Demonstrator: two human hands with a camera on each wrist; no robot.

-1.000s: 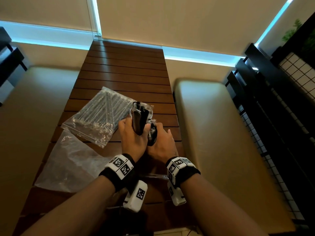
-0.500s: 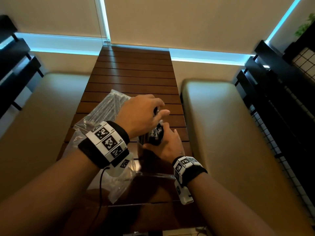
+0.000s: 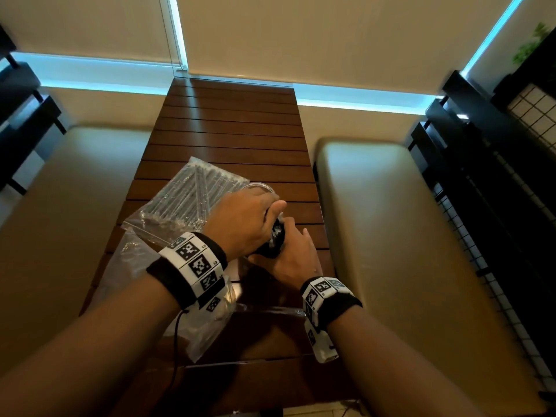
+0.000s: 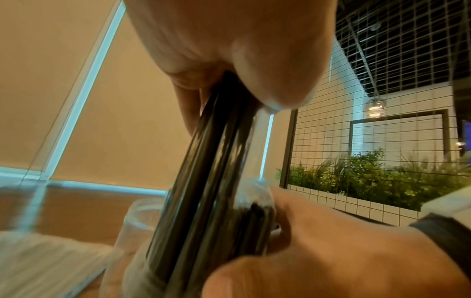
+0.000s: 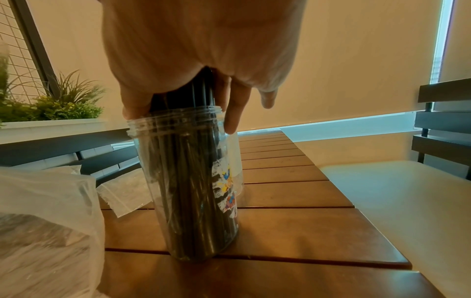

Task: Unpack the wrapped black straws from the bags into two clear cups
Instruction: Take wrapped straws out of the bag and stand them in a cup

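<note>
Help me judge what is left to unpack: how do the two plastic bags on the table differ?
The far bag lies flat, packed with wrapped straws; the near bag is crumpled, its contents unclear. The far bag lies beyond the left hand; the near bag passes under its wrist. Both are clear plastic.

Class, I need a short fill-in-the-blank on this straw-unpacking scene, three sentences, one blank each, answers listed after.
1. The bundle of wrapped black straws stands in a clear plastic ____ with a threaded rim.
2. That container rests on a slatted ____ table.
3. A second clear bag of straws lies on the table to the ____ of the left hand in the head view.

Missing words: cup; wooden; left
</note>
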